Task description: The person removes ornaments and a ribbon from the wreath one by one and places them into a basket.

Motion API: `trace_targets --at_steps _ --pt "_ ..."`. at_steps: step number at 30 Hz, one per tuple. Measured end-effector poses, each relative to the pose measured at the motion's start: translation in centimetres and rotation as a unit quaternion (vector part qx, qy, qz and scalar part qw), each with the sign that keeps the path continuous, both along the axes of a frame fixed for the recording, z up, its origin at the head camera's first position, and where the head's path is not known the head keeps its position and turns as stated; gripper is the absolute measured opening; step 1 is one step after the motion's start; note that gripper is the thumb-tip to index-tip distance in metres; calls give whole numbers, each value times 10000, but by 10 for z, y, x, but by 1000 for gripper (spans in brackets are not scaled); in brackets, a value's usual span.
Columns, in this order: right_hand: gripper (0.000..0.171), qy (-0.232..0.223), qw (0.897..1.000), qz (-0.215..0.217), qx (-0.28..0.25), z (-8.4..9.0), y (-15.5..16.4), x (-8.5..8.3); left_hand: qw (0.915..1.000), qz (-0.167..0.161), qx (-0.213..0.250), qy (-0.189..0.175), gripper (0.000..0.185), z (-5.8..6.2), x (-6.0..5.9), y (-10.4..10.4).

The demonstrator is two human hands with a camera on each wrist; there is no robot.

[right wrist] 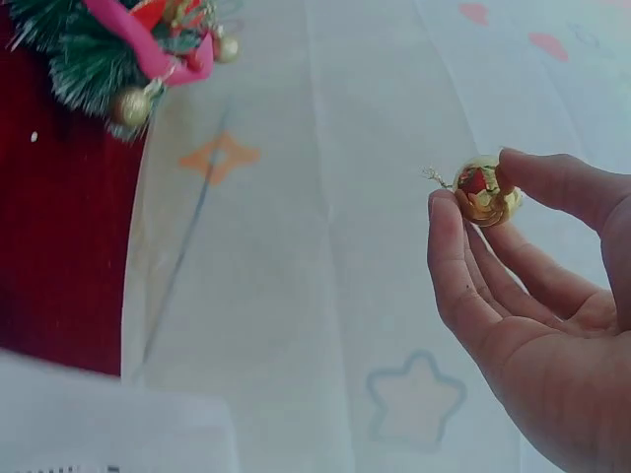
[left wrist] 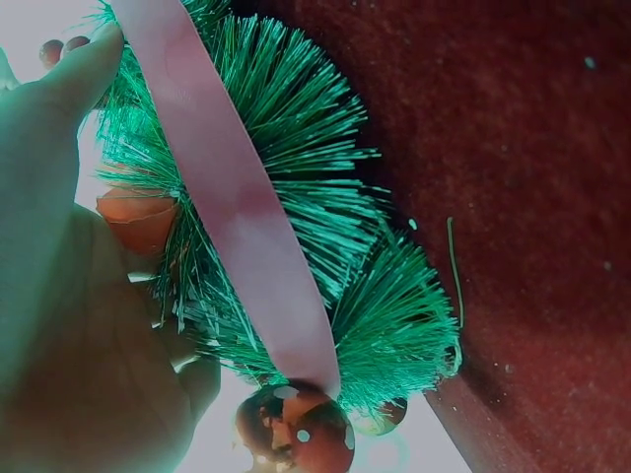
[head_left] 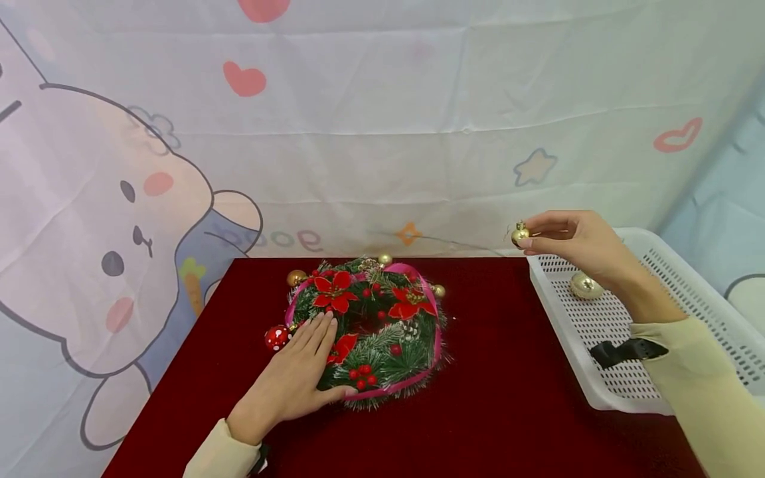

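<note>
My right hand [head_left: 574,242] pinches a small shiny gold bauble [right wrist: 485,192] between thumb and fingertips, raised over the far left corner of the basket. A thin gold loop hangs from the bauble's cap. On the red table, a green Christmas wreath [head_left: 382,352] carries red poinsettias [head_left: 336,292], berries, pine cones and a pink ribbon [left wrist: 232,187]. Across its left side my left hand [head_left: 293,378] rests with fingers straight. Just beyond those fingers sits a red bauble with white dots [head_left: 277,338]. Gold baubles [head_left: 296,278] hang along the wreath's far and right edges.
A white perforated plastic basket [head_left: 562,332] stands at the right of the table, with a larger pale gold bauble [head_left: 586,286] inside. The dark red tablecloth [head_left: 490,372] lies between wreath and basket. Behind the table hangs a printed cloth [head_left: 382,166].
</note>
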State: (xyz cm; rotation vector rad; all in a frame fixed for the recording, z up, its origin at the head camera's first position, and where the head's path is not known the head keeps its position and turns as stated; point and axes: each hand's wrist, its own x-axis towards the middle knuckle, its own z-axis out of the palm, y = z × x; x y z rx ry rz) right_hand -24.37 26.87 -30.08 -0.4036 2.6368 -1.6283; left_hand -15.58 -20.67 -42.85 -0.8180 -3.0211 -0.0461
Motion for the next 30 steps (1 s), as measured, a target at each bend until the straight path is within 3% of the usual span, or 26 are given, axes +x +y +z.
trace_targets --at_steps 11,17,21,27,30 --pt "19 -231 9979 -475 -361 -13 37 -6 10000 4 27 -45 109 -1 0 0" --pt "25 -386 9963 -755 108 -17 54 -9 10000 3 23 -36 109 0 0 0" --pt "23 -461 9954 -821 149 -18 64 -9 10000 -8 -19 -4 109 0 -1 -1" --pt "20 -402 9959 -751 -316 -24 79 -13 10000 20 19 -49 109 0 -1 0" --pt "18 -285 9958 -870 92 -27 90 -16 9999 42 -2 -99 109 1 -2 0"
